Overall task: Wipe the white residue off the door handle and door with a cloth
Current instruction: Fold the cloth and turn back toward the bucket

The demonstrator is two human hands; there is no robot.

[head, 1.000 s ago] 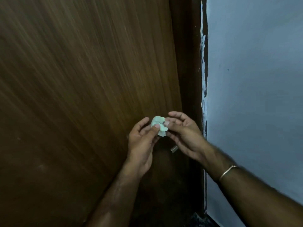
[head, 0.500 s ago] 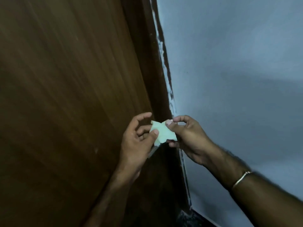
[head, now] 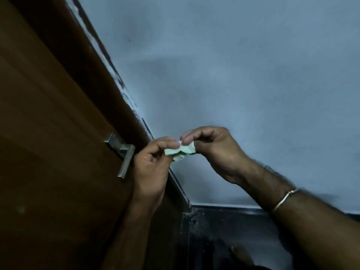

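Both hands up front: left hand (head: pixel 151 164) and right hand (head: pixel 212 148) each pinch an end of the crumpled pale-green cloth (head: pixel 180 152), held between them off the door. Bangle (head: pixel 284 199) on right wrist. Behind: metal door handle (head: pixel 124 152) on brown wooden door (head: pixel 48 133), blue-grey wall (head: pixel 233 75) beyond.

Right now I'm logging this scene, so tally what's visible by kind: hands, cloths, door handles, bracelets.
Hands: 2, left hand and right hand, both pinching the cloth
Cloths: 1, pale green cloth
Door handles: 1, metal door handle
Bracelets: 1, bracelet
Total: 5
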